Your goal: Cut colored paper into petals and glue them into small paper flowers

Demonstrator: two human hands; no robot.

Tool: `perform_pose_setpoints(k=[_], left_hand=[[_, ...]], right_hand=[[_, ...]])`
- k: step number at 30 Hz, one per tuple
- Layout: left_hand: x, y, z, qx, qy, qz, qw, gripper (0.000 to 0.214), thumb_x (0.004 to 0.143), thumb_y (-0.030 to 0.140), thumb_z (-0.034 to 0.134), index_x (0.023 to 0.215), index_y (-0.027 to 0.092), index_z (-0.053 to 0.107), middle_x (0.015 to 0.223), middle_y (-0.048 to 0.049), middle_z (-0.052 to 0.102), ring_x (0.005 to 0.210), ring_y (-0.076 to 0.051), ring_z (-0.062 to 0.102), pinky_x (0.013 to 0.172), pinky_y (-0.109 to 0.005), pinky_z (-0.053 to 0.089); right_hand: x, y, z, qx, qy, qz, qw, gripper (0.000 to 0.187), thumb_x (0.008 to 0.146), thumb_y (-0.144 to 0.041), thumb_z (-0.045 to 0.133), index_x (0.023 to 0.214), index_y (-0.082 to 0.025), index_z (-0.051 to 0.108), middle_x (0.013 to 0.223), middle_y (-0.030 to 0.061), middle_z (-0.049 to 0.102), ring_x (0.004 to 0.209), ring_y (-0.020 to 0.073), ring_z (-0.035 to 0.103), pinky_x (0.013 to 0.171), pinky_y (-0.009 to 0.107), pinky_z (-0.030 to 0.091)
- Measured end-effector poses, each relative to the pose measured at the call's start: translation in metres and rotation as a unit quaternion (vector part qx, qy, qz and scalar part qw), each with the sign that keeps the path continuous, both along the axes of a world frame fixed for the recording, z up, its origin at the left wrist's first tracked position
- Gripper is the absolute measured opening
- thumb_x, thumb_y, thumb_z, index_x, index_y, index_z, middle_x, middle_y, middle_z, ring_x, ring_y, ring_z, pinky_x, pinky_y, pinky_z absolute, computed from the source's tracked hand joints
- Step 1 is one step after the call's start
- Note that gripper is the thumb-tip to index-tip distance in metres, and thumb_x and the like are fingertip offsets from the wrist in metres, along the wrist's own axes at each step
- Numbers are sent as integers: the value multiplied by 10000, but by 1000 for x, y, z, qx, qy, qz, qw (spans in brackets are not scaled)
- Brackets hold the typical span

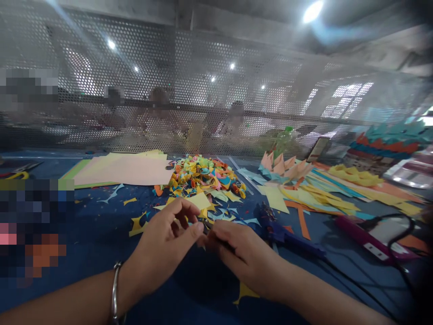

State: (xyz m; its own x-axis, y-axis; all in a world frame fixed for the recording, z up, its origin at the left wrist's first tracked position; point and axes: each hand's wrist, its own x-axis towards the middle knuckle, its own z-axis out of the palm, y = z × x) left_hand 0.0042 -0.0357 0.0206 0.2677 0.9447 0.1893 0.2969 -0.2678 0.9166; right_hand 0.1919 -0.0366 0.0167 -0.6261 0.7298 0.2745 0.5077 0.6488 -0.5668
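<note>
My left hand (165,234), a metal bangle on its wrist, hovers over the blue table (98,234) with fingers curled and thumb meeting fingertips in a pinch. My right hand (237,253) lies just right of it, fingers closed, its fingertips touching those of the left hand. Whatever is between the fingertips is too small to make out. Just beyond the hands lie a yellow paper square (199,201) and a heap of coloured paper scraps (203,176).
A blue glue gun (284,232) with a black cord lies right of my right hand. Pastel paper sheets (125,169) sit at back left, paper strips and folded shapes (324,189) at right, a purple tool (365,239) far right. A perforated metal screen (203,99) backs the table.
</note>
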Motion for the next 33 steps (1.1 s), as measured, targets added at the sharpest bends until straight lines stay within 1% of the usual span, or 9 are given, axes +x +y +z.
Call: perform_pose_setpoints(k=[5, 8, 14, 18, 20, 23, 26, 29, 33], left_hand=[[2, 0, -2, -5, 20, -32, 999, 143, 753, 202, 556, 896, 209, 555, 750, 8, 586, 655, -139, 513, 584, -261, 387], [2, 1, -2, -19, -13, -24, 999, 139, 731, 183, 562, 868, 201, 550, 714, 20, 554, 647, -131, 501, 586, -254, 384], [2, 6, 1, -104, -181, 58, 976, 220, 691, 181, 603, 878, 196, 488, 659, 59, 479, 576, -84, 451, 540, -202, 363], [2, 10, 2, -111, -241, 102, 959, 212, 711, 202, 572, 886, 213, 455, 625, 74, 471, 501, -65, 419, 480, -180, 315], [2, 11, 3, -110, -215, 103, 965, 204, 706, 186, 562, 882, 214, 463, 629, 73, 483, 514, -71, 437, 494, -183, 327], [1, 9, 1, -115, -102, 34, 988, 167, 676, 142, 543, 825, 199, 493, 626, 60, 506, 563, -93, 475, 541, -204, 354], [-2, 8, -3, -86, 13, -14, 996, 155, 672, 173, 555, 824, 197, 536, 650, 36, 536, 614, -133, 505, 585, -246, 385], [-6, 10, -8, -28, 99, -18, 995, 179, 708, 235, 578, 885, 210, 581, 746, -3, 595, 723, -187, 547, 664, -301, 420], [-7, 11, -7, 72, 218, 19, 973, 171, 739, 234, 579, 905, 221, 616, 836, -31, 635, 894, -256, 523, 821, -411, 402]], right_hand=[[-2, -1, -3, -1, -10, -12, 1000, 210, 929, -181, 419, 730, -188, 487, 696, -6, 493, 637, 123, 458, 592, 241, 364], [-2, -1, -1, -4, 4, -21, 1000, 203, 937, -215, 428, 750, -189, 500, 704, -8, 501, 642, 122, 466, 592, 241, 365], [5, 4, 1, 37, 53, -96, 993, 241, 949, -267, 421, 726, -195, 475, 688, -15, 472, 639, 123, 462, 605, 253, 368], [12, 5, 1, 68, 101, -168, 978, 247, 949, -309, 434, 733, -201, 483, 678, -19, 469, 627, 122, 466, 616, 257, 375], [15, 7, 2, 75, 126, -201, 969, 247, 946, -336, 440, 742, -204, 488, 657, -23, 466, 609, 124, 465, 614, 261, 378], [16, 9, 3, 73, 148, -227, 960, 244, 942, -367, 442, 768, -207, 503, 636, -28, 461, 581, 123, 455, 597, 264, 377], [16, 12, 2, 60, 149, -222, 962, 237, 937, -372, 453, 774, -209, 507, 631, -32, 456, 566, 119, 449, 580, 259, 376], [15, 13, 0, 56, 137, -211, 966, 236, 935, -362, 462, 761, -209, 507, 644, -30, 455, 580, 119, 449, 576, 252, 373], [14, 11, 0, 66, 120, -188, 973, 236, 931, -343, 462, 744, -207, 508, 669, -22, 470, 593, 121, 438, 564, 247, 366]])
